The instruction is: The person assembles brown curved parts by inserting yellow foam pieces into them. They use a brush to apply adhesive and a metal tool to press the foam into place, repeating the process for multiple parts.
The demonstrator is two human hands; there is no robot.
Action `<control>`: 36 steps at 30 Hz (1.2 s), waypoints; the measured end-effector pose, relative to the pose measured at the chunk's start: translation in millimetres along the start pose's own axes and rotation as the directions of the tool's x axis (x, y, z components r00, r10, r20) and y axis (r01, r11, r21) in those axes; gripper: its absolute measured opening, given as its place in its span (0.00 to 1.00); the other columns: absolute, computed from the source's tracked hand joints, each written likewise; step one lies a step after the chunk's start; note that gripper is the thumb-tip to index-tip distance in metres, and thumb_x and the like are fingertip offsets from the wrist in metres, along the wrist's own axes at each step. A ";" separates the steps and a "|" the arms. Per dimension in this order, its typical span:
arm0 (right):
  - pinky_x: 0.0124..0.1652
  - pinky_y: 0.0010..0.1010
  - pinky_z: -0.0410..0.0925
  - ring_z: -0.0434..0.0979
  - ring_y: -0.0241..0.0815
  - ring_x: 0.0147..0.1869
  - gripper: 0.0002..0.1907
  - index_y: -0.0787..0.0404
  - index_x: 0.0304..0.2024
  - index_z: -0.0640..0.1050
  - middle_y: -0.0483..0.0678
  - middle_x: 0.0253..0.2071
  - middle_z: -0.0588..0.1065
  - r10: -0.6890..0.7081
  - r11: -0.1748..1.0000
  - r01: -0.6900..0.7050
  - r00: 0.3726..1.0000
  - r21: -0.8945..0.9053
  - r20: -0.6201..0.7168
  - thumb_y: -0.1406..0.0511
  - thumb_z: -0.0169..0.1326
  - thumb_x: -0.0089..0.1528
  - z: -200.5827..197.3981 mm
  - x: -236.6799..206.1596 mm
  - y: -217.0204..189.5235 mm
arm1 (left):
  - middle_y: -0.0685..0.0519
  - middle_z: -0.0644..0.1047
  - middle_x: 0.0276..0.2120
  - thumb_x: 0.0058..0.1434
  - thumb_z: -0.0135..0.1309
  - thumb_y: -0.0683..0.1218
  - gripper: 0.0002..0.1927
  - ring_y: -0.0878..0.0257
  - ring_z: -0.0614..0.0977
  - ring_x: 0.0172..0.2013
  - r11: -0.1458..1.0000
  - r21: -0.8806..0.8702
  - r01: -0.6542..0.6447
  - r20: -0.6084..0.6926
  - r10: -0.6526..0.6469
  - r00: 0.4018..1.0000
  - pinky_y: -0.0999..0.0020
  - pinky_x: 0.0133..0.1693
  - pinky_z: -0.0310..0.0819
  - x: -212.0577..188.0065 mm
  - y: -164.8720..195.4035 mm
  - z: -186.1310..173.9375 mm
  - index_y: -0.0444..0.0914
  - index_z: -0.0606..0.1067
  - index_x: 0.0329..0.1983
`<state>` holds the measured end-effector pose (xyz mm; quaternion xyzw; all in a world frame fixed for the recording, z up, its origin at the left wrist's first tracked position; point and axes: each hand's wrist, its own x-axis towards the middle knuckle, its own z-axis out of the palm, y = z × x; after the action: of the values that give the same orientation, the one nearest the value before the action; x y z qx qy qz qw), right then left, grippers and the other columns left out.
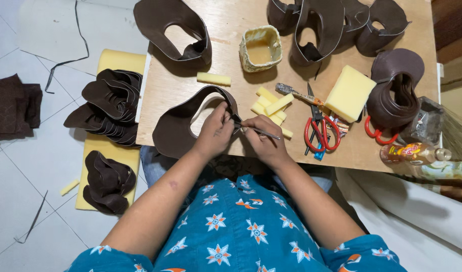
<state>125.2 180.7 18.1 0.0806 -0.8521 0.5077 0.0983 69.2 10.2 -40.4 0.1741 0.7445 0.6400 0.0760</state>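
**Two hands at one brown leather upper, brush laid to its edge**

Nearest the camera was the person's blue shirt (pixel 241 231) with its star-flower print, and from it both bare forearms reached up to the wooden board (pixel 231 20).

The left hand (pixel 214 132) was closed on the rim of a curved brown leather upper (pixel 176 132), fingers pinching its inner edge at the near side of the board. The right hand (pixel 261 138) was closed narrowly around a thin brush (pixel 258 131), its tip touching the leather just beside the left fingers.

Counted on the board: one more open upper (pixel 163 22) at the far left, a cluster of about four uppers (pixel 336 22) along the far edge, and one rolled bundle (pixel 394 90) at the right. One square, glue-crusted tub (pixel 261 48) stood between them. One large yellow foam block (pixel 349 93) lay near the bundle; one foam strip (pixel 213 78) lay alone, and a heap of about five strips (pixel 271 106) lay just beyond the right hand. Two pairs of red-handled scissors showed: one (pixel 320 128) beside the heap, the other (pixel 376 132) partly under the bundle. Two bottles (pixel 417 153) lay at the right corner.

On the tiled floor to the left, one long yellow foam sheet (pixel 110 151) carried two stacks of leather pieces (pixel 110 103), one upper and one lower. One dark folded cloth (pixel 11 106) lay well apart at the left edge.
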 end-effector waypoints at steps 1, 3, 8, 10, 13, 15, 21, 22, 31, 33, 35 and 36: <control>0.42 0.31 0.71 0.79 0.44 0.41 0.08 0.66 0.43 0.80 0.52 0.37 0.77 -0.026 0.999 0.025 0.999 -0.048 -0.019 0.72 0.54 0.61 -1.7 -1.3 -3.4 | 0.50 0.69 0.28 0.63 0.49 0.39 0.24 0.62 0.72 0.30 1.000 0.023 0.007 0.002 -0.007 1.000 0.68 0.36 0.69 0.7 0.4 0.3 0.25 0.65 0.63; 0.41 0.31 0.72 0.79 0.44 0.40 0.08 0.66 0.42 0.79 0.53 0.37 0.76 -0.085 0.986 0.076 0.995 -0.149 -0.052 0.73 0.54 0.59 -5.1 -5.5 -11.0 | 0.50 0.70 0.28 0.62 0.49 0.39 0.26 0.62 0.73 0.30 0.998 0.067 0.016 0.000 -0.016 1.000 0.68 0.36 0.70 2.4 0.9 1.3 0.25 0.64 0.64; 0.39 0.30 0.72 0.80 0.44 0.39 0.06 0.66 0.41 0.78 0.52 0.37 0.76 -0.094 0.990 0.081 0.989 -0.114 -0.112 0.74 0.56 0.61 0.0 -8.0 -19.1 | 0.48 0.72 0.32 0.62 0.49 0.40 0.25 0.59 0.74 0.33 0.999 0.030 0.026 -0.031 -0.025 0.999 0.65 0.37 0.72 1.8 0.3 1.8 0.25 0.64 0.62; 0.39 0.30 0.72 0.80 0.44 0.39 0.06 0.66 0.41 0.79 0.52 0.37 0.76 -0.100 0.991 0.091 0.991 -0.097 -0.089 0.74 0.56 0.61 1.9 -5.5 -16.8 | 0.46 0.72 0.31 0.62 0.49 0.40 0.25 0.57 0.75 0.33 0.998 0.063 0.010 -0.024 -0.009 1.000 0.64 0.38 0.72 2.4 0.1 1.5 0.25 0.65 0.62; 0.39 0.31 0.72 0.80 0.45 0.38 0.08 0.66 0.42 0.79 0.53 0.37 0.76 -0.113 0.988 0.105 0.992 -0.114 -0.064 0.74 0.56 0.60 2.0 -6.0 -14.0 | 0.45 0.71 0.30 0.62 0.49 0.40 0.25 0.55 0.75 0.33 0.994 0.108 -0.017 -0.016 0.019 1.000 0.63 0.39 0.72 2.7 0.7 1.0 0.25 0.65 0.62; 0.40 0.31 0.72 0.79 0.45 0.39 0.08 0.66 0.42 0.79 0.53 0.37 0.76 -0.104 0.991 0.097 0.992 -0.092 -0.074 0.74 0.55 0.60 0.1 -8.9 -13.3 | 0.45 0.71 0.32 0.62 0.50 0.39 0.24 0.53 0.74 0.33 0.995 0.102 -0.017 -0.021 0.019 1.000 0.62 0.38 0.71 2.7 1.6 0.8 0.25 0.66 0.60; 0.41 0.31 0.72 0.80 0.45 0.41 0.08 0.66 0.43 0.79 0.53 0.37 0.77 -0.162 0.981 0.150 0.982 -0.120 -0.094 0.73 0.55 0.61 8.8 -11.2 -4.0 | 0.45 0.71 0.31 0.62 0.49 0.39 0.26 0.54 0.75 0.34 0.992 0.110 -0.062 -0.011 0.063 0.998 0.63 0.39 0.72 -0.2 1.1 1.5 0.25 0.64 0.63; 0.42 0.31 0.72 0.80 0.45 0.41 0.08 0.66 0.43 0.79 0.53 0.38 0.77 -0.125 0.989 0.116 0.988 -0.090 -0.094 0.72 0.55 0.61 9.7 -11.2 -0.1 | 0.45 0.72 0.32 0.63 0.49 0.39 0.26 0.54 0.76 0.34 0.995 0.087 -0.056 -0.005 0.056 0.998 0.63 0.40 0.72 -0.1 -0.1 2.0 0.25 0.64 0.64; 0.48 0.27 0.72 0.80 0.37 0.45 0.10 0.67 0.47 0.80 0.50 0.41 0.81 0.295 0.939 -0.276 0.953 0.206 -0.066 0.67 0.54 0.66 11.3 -19.0 43.6 | 0.36 0.79 0.41 0.65 0.50 0.42 0.13 0.40 0.80 0.45 0.918 0.382 0.103 -0.177 -0.036 0.984 0.53 0.49 0.74 17.4 -18.6 0.8 0.29 0.77 0.48; 0.48 0.28 0.72 0.78 0.36 0.46 0.11 0.68 0.50 0.78 0.51 0.44 0.80 0.315 0.917 -0.289 0.947 0.274 -0.055 0.67 0.53 0.67 15.7 -22.6 47.4 | 0.35 0.79 0.40 0.62 0.54 0.44 0.13 0.39 0.80 0.46 0.839 0.485 0.246 -0.176 -0.182 0.967 0.51 0.50 0.73 22.3 -18.1 -1.4 0.28 0.77 0.43; 0.48 0.29 0.74 0.80 0.37 0.45 0.11 0.69 0.50 0.77 0.52 0.44 0.79 0.440 0.783 -0.376 0.898 0.496 -0.014 0.68 0.53 0.67 17.6 -19.9 50.7 | 0.34 0.79 0.41 0.61 0.56 0.47 0.16 0.39 0.80 0.46 0.851 0.444 0.282 -0.182 -0.222 0.958 0.52 0.49 0.73 27.4 -14.0 -1.1 0.29 0.76 0.45; 0.48 0.30 0.75 0.80 0.38 0.45 0.11 0.70 0.50 0.77 0.53 0.45 0.79 0.495 0.693 -0.406 0.869 0.595 0.017 0.68 0.52 0.67 17.7 -17.7 51.9 | 0.34 0.78 0.41 0.61 0.58 0.48 0.18 0.39 0.80 0.46 0.856 0.423 0.298 -0.184 -0.241 0.953 0.52 0.49 0.72 29.7 -11.2 -0.9 0.29 0.76 0.46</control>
<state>128.5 190.2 -38.7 -0.1422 -0.6392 0.7557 0.0026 39.5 18.6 -48.0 0.0406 0.8914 0.4448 0.0766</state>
